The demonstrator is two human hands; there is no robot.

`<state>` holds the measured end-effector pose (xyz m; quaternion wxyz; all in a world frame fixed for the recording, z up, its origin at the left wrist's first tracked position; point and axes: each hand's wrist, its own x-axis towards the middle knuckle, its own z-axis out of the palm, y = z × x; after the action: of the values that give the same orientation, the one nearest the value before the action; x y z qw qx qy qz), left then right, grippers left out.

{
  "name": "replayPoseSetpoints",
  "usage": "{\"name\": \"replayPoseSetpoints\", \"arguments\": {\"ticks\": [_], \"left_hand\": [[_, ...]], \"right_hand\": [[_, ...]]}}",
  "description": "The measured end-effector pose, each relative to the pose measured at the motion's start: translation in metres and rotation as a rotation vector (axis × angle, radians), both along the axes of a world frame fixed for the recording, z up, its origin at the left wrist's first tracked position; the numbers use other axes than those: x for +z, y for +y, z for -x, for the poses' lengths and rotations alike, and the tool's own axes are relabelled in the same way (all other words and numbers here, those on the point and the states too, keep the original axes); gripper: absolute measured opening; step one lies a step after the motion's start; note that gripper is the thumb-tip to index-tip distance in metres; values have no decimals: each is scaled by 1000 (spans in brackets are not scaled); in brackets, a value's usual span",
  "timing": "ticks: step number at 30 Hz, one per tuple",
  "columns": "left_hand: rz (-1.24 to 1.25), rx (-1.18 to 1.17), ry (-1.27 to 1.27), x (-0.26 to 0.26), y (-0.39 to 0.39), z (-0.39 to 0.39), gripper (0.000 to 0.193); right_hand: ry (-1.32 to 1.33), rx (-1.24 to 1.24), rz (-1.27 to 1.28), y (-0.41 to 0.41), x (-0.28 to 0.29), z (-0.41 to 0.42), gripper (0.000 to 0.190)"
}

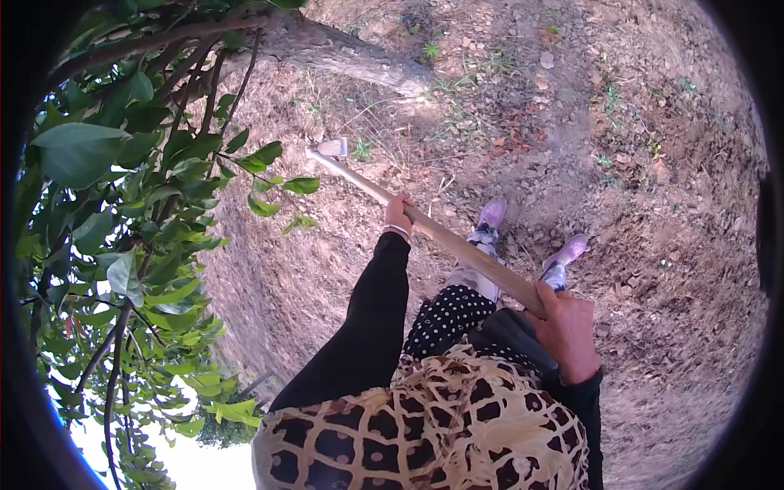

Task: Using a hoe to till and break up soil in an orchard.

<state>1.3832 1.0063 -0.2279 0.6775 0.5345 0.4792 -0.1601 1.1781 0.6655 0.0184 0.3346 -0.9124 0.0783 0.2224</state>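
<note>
A hoe with a long wooden handle [456,242] runs slantwise across the view in front of my body. Its metal blade [334,147] is at the far left end, low over or on the dry soil; I cannot tell whether it touches. My left hand [399,213], with a bracelet at the wrist, grips the handle about midway. Close to my waist, my right hand [566,327] is wrapped around the handle's near end.
A tree trunk [343,52] rises beyond the blade, and leafy branches [153,214] hang along the left side. Dry leaves and small weeds [361,149] dot the ground. My feet in pinkish shoes [493,212] stand right of the handle's middle.
</note>
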Motion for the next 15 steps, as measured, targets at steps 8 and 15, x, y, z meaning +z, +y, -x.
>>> {"name": "replayPoseSetpoints", "arguments": {"ticks": [8,15], "left_hand": [[373,-208,142,40,-80,82,13],[329,-206,266,12,-17,53,15]], "right_hand": [[202,-272,0,-9,74,92,43],[241,-432,120,56,69,106,43]]}}
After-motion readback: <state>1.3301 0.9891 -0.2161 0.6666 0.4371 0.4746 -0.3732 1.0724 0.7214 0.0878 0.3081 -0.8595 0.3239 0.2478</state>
